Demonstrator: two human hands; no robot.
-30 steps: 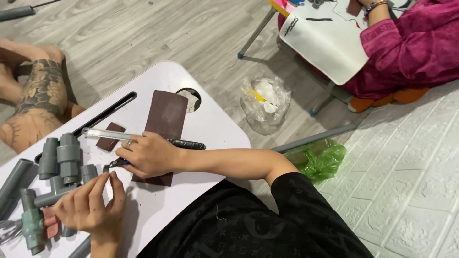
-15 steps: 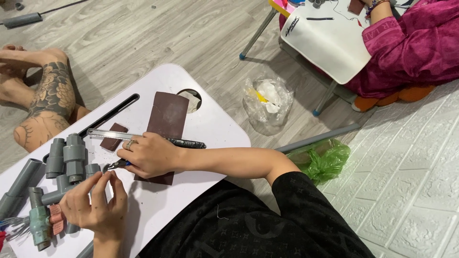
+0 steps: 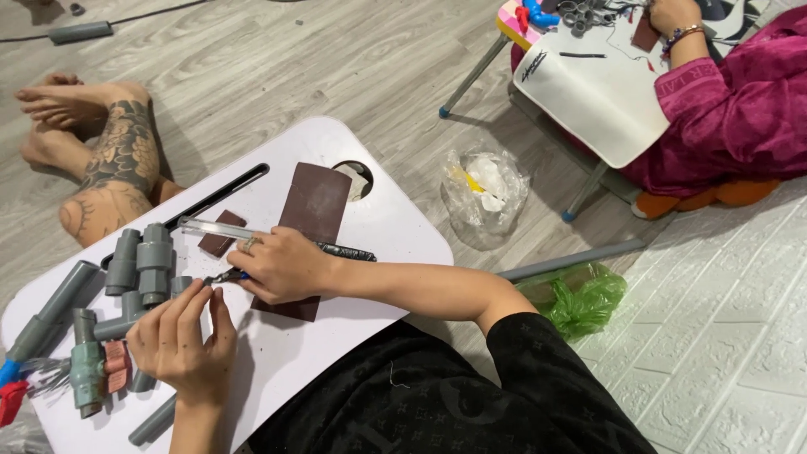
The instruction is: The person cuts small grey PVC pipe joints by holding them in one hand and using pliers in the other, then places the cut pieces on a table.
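We look down at a white counter (image 3: 395,244). Our right hand (image 3: 282,267) is closed around small blue-handled pliers (image 3: 225,276), the tip meeting our left hand (image 3: 181,340), whose fingertips pinch something too small to tell. Since a second ago the left hand has drifted up toward the pliers. Grey pipe fittings (image 3: 143,265) sit by the counter's left edge, brown sandpaper (image 3: 313,210) mid-counter
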